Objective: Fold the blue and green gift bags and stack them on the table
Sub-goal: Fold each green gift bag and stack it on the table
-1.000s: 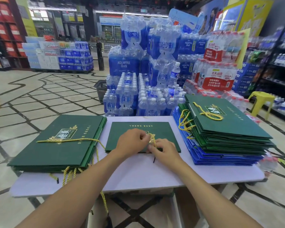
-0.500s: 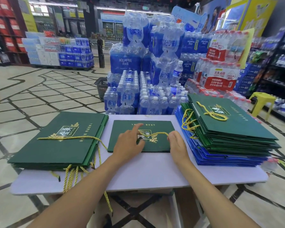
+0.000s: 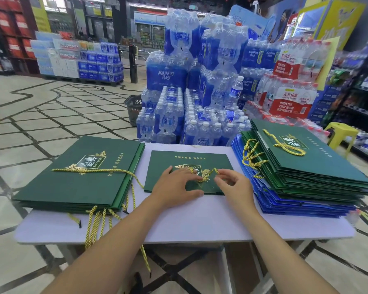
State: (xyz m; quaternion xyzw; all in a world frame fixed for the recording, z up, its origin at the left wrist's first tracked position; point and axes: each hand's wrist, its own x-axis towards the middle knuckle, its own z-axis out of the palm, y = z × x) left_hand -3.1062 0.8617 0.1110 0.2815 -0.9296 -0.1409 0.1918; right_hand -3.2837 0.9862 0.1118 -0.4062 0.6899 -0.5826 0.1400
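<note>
A folded green bag (image 3: 168, 160) was pictured lying flat at the middle of the tabletop (image 3: 200, 219), between two piles of bags. It was held down by the left hand (image 3: 174, 187), whose grip was apart, the fingers spread straight across the printed face. The gold cord (image 3: 206, 177) of the bag's handle was taken at its end by the right hand (image 3: 232, 185), and the grip there appeared to be closed on the cord between thumb and forefinger, just above the paper.

A left pile (image 3: 79, 181) of green bags was seen beside the bag, with cords trailing over the tabletop's near edge. A taller right pile (image 3: 317, 164) was stacked green on top, with blue bags (image 3: 295, 206) beneath. Packs of bottled water (image 3: 179, 71) were stacked behind.

The fold itself was judged done, since the middle bag looked smaller than those in either pile. The step in hand was taken to be the tidying of the handle. For the next move, the cord would need to be laid flat on the face or tucked in so that nothing stood proud. The bag would then have to be lifted without springing open and set squarely on a stack. Which pile was meant for finished bags could not be told.
</note>
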